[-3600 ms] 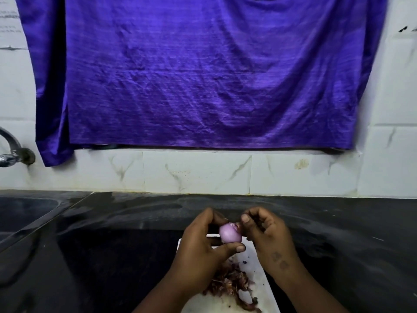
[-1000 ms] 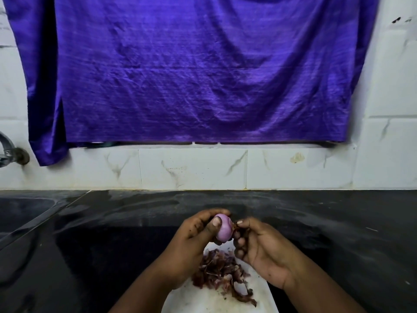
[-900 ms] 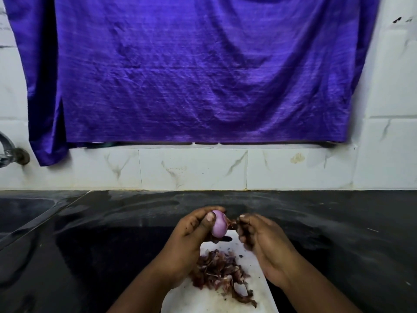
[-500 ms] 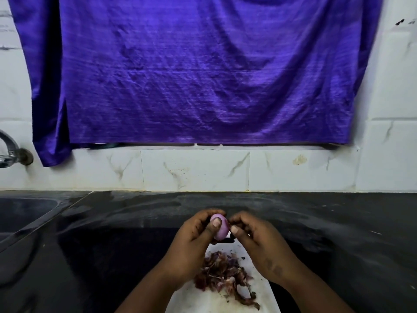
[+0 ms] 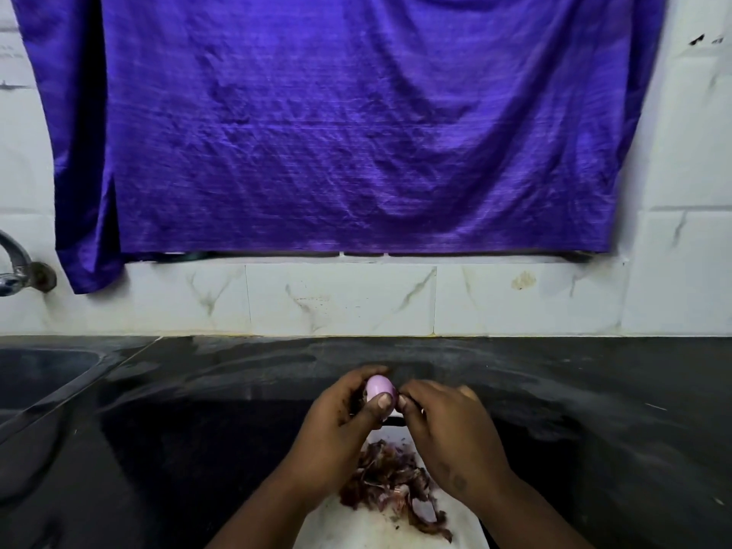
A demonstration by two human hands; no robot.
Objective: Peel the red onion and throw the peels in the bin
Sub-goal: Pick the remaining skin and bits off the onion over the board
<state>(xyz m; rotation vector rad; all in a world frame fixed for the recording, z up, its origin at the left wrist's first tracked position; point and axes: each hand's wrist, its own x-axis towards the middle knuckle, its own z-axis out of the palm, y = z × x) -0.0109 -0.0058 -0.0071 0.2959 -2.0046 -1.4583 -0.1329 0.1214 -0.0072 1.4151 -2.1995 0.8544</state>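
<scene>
A small pale-purple red onion [image 5: 378, 386], mostly bare of skin, is held between the thumb and fingers of my left hand [image 5: 340, 425] above the black counter. My right hand [image 5: 447, 429] is right beside it, its fingertips pinched at the onion's right side; whether they hold a scrap of skin I cannot tell. Below both hands a heap of dark red peels [image 5: 392, 485] lies on a white cutting board [image 5: 356, 528]. No bin is in view.
The black counter [image 5: 594, 410] runs left to a sink basin [image 5: 35, 374] with a metal tap [image 5: 16, 267] on the tiled wall. A purple cloth [image 5: 336, 124] hangs over the wall behind the counter.
My right hand pulled away to the right of the onion, then came back against it. My left hand has turned the onion slightly and kept hold of it.
</scene>
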